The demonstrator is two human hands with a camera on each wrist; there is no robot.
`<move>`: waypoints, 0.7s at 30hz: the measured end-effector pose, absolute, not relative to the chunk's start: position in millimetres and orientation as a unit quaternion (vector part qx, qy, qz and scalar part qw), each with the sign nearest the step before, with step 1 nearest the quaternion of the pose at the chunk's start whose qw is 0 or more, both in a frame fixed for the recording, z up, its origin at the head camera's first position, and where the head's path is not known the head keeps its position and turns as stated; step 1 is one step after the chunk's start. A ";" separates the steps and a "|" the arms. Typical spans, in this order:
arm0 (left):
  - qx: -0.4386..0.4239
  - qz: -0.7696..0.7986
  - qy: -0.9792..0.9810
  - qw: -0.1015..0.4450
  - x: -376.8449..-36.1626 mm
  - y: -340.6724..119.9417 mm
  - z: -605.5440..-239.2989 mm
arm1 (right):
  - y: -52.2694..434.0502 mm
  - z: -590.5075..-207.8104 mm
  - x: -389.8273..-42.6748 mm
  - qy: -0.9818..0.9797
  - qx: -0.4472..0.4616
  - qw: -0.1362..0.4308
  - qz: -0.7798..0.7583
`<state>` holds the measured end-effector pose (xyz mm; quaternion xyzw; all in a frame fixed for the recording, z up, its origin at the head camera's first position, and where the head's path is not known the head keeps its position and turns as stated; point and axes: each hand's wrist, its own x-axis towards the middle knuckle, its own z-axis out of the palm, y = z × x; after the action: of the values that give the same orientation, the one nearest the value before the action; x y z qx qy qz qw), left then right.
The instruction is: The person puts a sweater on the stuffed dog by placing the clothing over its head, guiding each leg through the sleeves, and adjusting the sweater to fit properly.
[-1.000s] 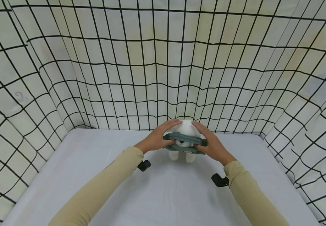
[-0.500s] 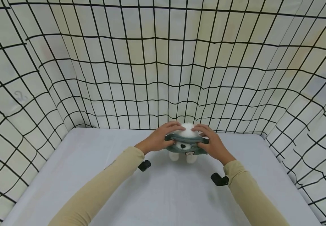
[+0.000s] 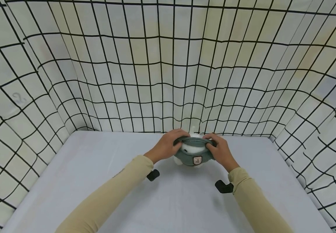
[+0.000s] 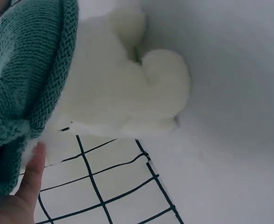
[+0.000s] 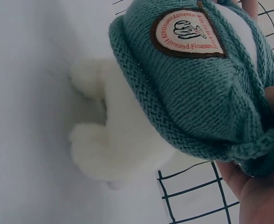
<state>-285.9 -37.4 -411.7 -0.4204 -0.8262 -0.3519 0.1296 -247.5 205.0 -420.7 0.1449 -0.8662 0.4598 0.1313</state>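
Observation:
A white plush toy (image 4: 113, 79) stands near the far side of the table, its two stubby feet on the surface. Around its head and upper body sits a teal knitted garment (image 3: 186, 159), with a badge (image 5: 188, 32) on its front. A dark spot on the white face shows through the garment's opening. My left hand (image 3: 168, 145) grips the garment's upper edge on the left, fingers behind and thumb in front. On the opposite side my right hand (image 3: 220, 150) holds the same edge with thumb and fingers. The top of the toy's head is partly hidden.
The white table (image 3: 168, 204) reaches toward me. Black grid netting (image 3: 144, 84) over pale sheeting rises at the back and both sides. A black strap-like piece (image 3: 224, 186) shows at each wrist, below the tan sleeves.
Both hands have moved downward, drawing the garment lower over the toy. Its badge now faces forward in full, and the toy's feet are more covered in the head view.

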 end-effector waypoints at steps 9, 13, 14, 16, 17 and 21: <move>-0.424 -0.293 -0.841 0.163 -285.1 -38.4 -416.6 | 202.4 -425.3 -253.0 -0.840 0.095 0.060 0.531; -0.469 -0.162 -0.831 0.251 -282.7 -42.0 -416.1 | 201.3 -422.9 -254.7 -0.842 0.087 0.049 0.531; -0.475 -0.140 -0.827 0.266 -282.1 -42.8 -415.3 | 201.0 -422.4 -255.0 -0.843 0.087 0.050 0.529; -0.483 -0.116 -0.822 0.280 -281.7 -43.6 -413.5 | 200.8 -421.9 -254.9 -0.845 0.087 0.058 0.525; -0.486 -0.111 -0.820 0.281 -281.6 -43.6 -412.4 | 200.7 -421.3 -253.8 -0.847 0.088 0.066 0.521; -0.490 -0.113 -0.824 0.261 -281.6 -41.5 -407.3 | 198.1 -418.8 -246.3 -0.854 0.118 0.147 0.485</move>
<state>-281.6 -41.5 -407.3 -0.4898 -0.8243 -0.1127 0.2607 -246.3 198.1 -418.8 0.1178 -0.8537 0.4855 0.1472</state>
